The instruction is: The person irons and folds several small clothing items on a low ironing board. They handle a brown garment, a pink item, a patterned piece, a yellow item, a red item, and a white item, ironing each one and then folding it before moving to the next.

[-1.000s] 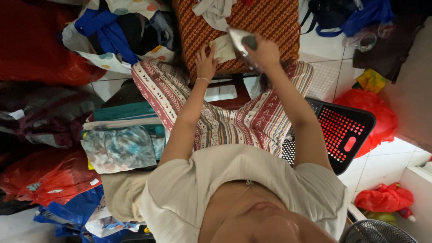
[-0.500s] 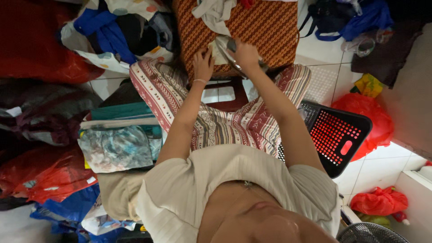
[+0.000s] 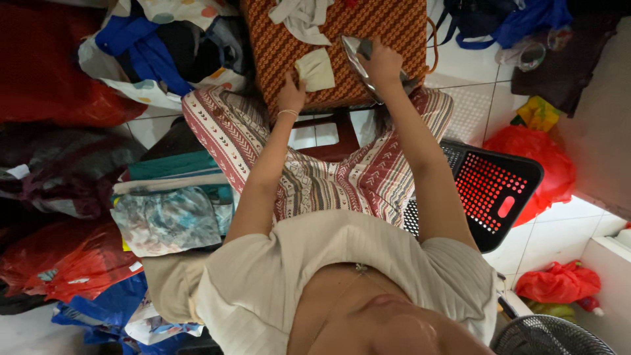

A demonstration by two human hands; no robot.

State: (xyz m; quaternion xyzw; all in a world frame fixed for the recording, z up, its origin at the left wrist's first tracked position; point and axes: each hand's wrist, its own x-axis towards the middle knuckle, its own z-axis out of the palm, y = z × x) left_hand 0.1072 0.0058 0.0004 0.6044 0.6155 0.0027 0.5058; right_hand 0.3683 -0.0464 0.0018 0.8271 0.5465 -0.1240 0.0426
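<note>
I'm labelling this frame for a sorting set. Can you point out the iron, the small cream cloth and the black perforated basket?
iron point(image 3: 360, 60): head view, on its shiny soleplate beside the right hand.
small cream cloth point(image 3: 315, 70): head view, middle of the cloth.
black perforated basket point(image 3: 494, 197): head view, on its red-backed perforated wall.

A single head-worn camera looks steeply down the person's own torso and arms, close to the chest. It faces forward over the lap to the patterned surface point(image 3: 342, 46) and surrounding tiled floor point(image 3: 476, 79).
</note>
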